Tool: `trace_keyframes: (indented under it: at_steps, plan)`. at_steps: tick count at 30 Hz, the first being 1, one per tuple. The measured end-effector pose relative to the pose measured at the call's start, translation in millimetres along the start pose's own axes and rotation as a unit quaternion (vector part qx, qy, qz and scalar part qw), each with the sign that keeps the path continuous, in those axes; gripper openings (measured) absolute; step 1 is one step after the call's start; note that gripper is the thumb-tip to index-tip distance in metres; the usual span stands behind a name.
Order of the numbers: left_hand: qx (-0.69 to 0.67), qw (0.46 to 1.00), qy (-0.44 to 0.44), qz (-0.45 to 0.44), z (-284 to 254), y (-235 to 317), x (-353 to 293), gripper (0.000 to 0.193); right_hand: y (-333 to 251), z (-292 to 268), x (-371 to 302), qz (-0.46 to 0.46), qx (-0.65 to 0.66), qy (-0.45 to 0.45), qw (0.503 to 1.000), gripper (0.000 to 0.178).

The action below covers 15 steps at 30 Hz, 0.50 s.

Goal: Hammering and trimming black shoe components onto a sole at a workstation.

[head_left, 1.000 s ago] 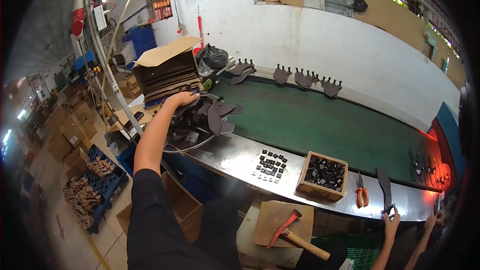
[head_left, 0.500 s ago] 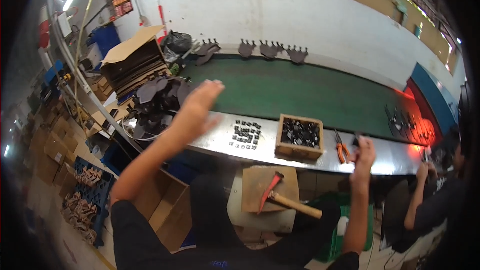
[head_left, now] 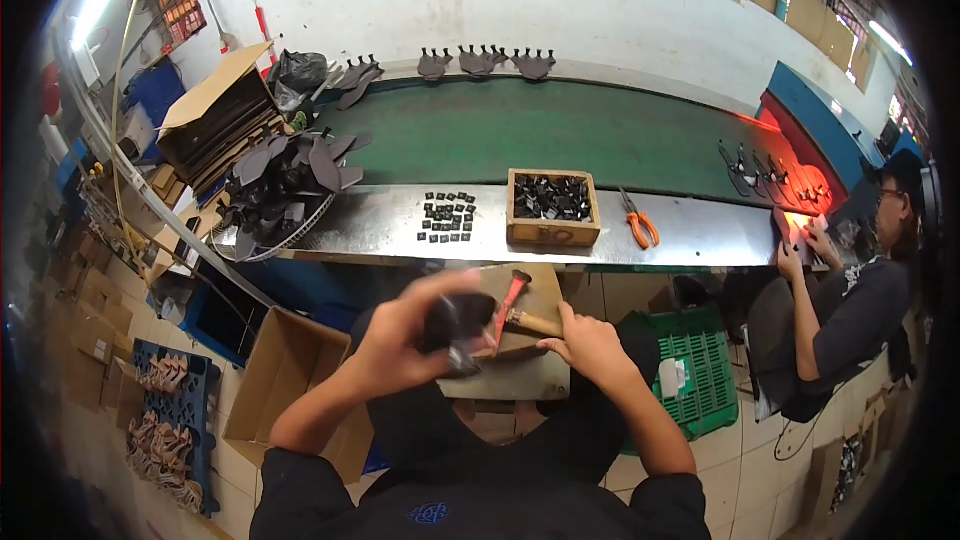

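My left hand (head_left: 392,338) is curled round a dark sandal piece (head_left: 458,322), smeared by motion, above the left side of a wooden board (head_left: 545,290). My right hand (head_left: 592,345) is wrapped round the end of a hammer's wooden handle (head_left: 534,323). The hammer's red head (head_left: 511,302) lies over the board, close beside the sandal piece. On the metal ledge beyond, small black square pieces (head_left: 447,218) are laid out in rows. A wooden box (head_left: 553,233) of small black parts stands to their right, followed by orange-handled pliers (head_left: 640,225).
A basket (head_left: 310,224) heaped with dark sandal pieces (head_left: 285,175) is at the left. Behind the ledge runs a green conveyor belt (head_left: 500,130) with several sandal pieces (head_left: 482,62) along its far edge. A green crate (head_left: 695,365) sits right; a co-worker (head_left: 860,300) sits beyond.
My left hand has come back from the basket side with a dark sandal piece. My right hand has left the ledge near the pliers and taken hold of the hammer. The view has shifted.
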<state>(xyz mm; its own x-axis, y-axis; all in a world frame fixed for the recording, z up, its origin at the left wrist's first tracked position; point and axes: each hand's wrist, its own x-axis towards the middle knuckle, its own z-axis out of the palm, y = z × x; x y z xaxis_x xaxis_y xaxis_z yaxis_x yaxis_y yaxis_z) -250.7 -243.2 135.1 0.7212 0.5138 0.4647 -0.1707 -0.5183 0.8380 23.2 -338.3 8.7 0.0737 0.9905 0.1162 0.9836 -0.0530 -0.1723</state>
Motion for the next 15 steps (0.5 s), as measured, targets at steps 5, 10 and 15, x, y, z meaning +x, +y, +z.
trace_keyframes:
  at_steps: [5, 10, 15]
  plan:
    - [-0.167, 0.974, 0.152, -0.034, 26, -15, 19, 0.067, 23, 29, -35, 0.015, 0.121, 0.072, 0.99, 0.048]
    - [0.045, 0.986, 0.136, -0.084, 53, -106, 43, 0.056, 43, 30, -76, 0.234, 0.488, 0.136, 0.83, 0.033]
    - [0.237, 0.957, 0.136, -0.097, 67, -222, 59, 0.067, 13, 3, -97, 0.224, 0.662, 0.261, 0.665, 0.029]
